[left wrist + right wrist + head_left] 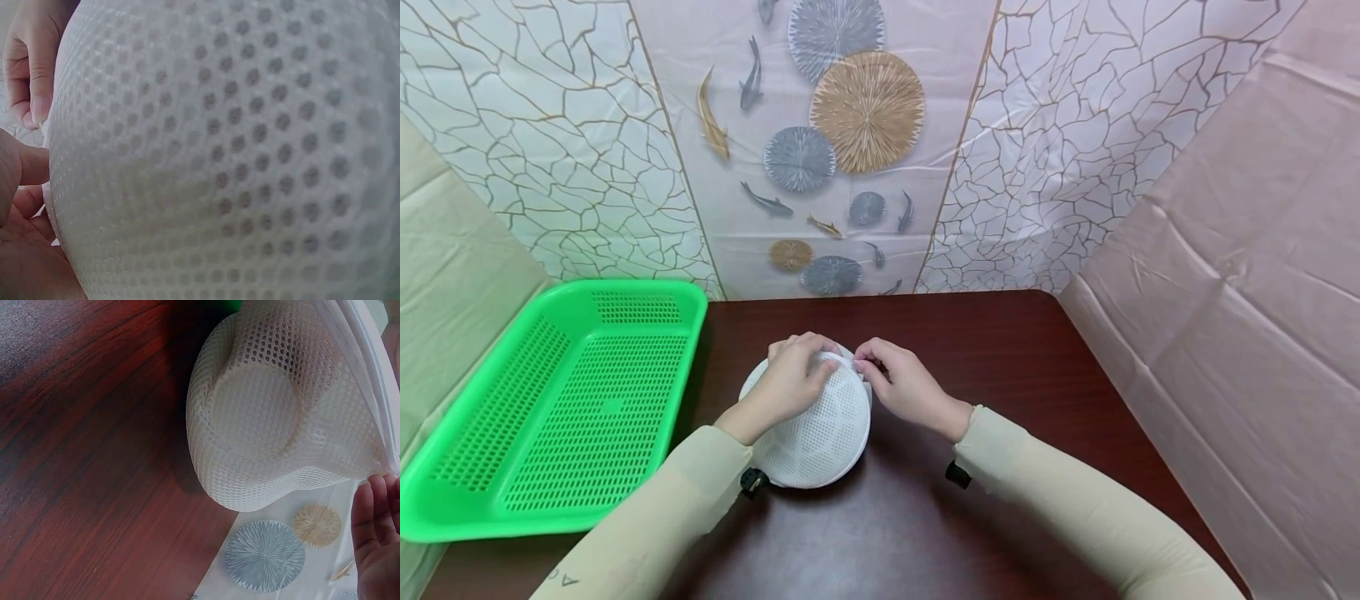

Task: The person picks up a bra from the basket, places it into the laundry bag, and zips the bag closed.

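A round white mesh laundry bag (816,437) is held above the dark table, its honeycomb netting filling most of the left wrist view. My left hand (786,383) grips the bag's far rim, thumb on the near face and fingers behind. Close beside it, my right hand (910,387) pinches the rim with thumb and fingertips. In the right wrist view a white zipper band (375,381) runs along the bag's edge down to the right fingertips. A round shape shows through the mesh (256,412); whether something lies inside, I cannot tell. The zipper pull is hidden.
A green plastic basket (692,367) with slotted sides stands on the left of the dark wooden table (985,350). A patterned sheet (1037,167) hangs behind the table, and plain beige cloth (1240,275) hangs at the right. Each forearm carries a small black wrist device.
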